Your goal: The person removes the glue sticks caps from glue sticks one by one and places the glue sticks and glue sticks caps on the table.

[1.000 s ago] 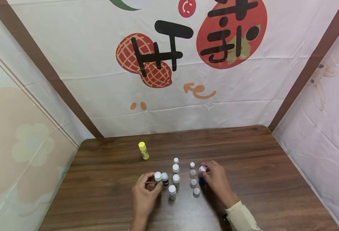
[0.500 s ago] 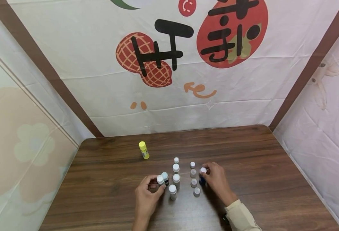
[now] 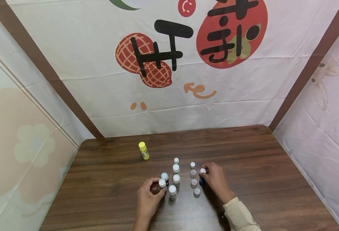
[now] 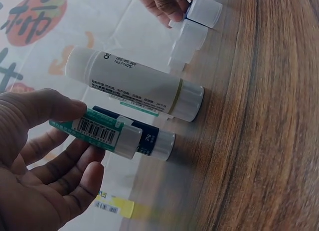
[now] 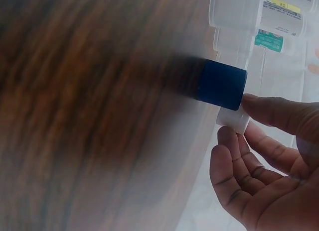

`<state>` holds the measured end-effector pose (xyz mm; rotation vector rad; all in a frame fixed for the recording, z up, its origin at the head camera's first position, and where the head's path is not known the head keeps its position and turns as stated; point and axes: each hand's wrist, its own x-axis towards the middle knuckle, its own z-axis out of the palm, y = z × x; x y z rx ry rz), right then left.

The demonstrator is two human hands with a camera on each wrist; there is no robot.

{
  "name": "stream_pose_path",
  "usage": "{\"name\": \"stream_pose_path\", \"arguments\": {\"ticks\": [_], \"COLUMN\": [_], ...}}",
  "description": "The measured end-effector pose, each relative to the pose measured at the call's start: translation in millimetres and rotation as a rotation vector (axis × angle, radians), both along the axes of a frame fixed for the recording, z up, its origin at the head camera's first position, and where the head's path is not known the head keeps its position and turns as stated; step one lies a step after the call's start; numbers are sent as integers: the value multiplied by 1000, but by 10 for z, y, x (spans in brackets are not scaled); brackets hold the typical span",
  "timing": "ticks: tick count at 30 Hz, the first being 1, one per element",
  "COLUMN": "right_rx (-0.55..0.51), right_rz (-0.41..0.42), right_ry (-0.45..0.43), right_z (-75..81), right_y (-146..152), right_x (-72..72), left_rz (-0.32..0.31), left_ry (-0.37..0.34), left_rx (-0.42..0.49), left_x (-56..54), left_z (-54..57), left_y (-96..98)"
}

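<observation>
My left hand (image 3: 148, 195) pinches a green-labelled glue stick (image 4: 104, 133) between thumb and fingers, its bottom above the table in the left wrist view. Right beside it stands a dark blue glue stick (image 3: 165, 176). A row of white glue sticks (image 3: 172, 190) stands upright just to the right. My right hand (image 3: 215, 179) has its thumb and fingertips at a white cap (image 3: 203, 171), directly behind a dark blue cap (image 5: 222, 84) on the table. To their left runs a row of several pale caps (image 3: 194, 183). My right fingers partly cover the white cap.
A yellow glue stick (image 3: 143, 150) stands apart toward the back left of the brown wooden table (image 3: 106, 179). Behind the table hangs a printed white cloth (image 3: 106, 93), with more cloth along both sides.
My left hand has brought the green-labelled glue stick slightly right and nearer to me, in front of the dark blue one. My right hand has shifted the white cap slightly toward the blue cap.
</observation>
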<state>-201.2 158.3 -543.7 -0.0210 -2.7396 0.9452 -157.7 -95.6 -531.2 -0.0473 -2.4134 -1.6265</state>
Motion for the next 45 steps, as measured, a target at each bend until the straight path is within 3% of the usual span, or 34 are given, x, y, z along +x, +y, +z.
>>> {"name": "stream_pose_path", "arguments": {"ticks": [12,33,45], "right_rx": [90,105,122], "right_rz": [-9,-27,-33], "right_ry": [-52,-141,-134], "right_z": [-6,-43,-15], "right_y": [-31,-35,-46], "right_x": [-46,-106,-150], "left_rz": [-22,-53,-45], "left_ry": [-46,-63,-81], "left_rx": [-71,-152,-162], "left_x": [-4,3,-6], "left_z": [-28,-100,-112], "left_y": [1,14,21]}}
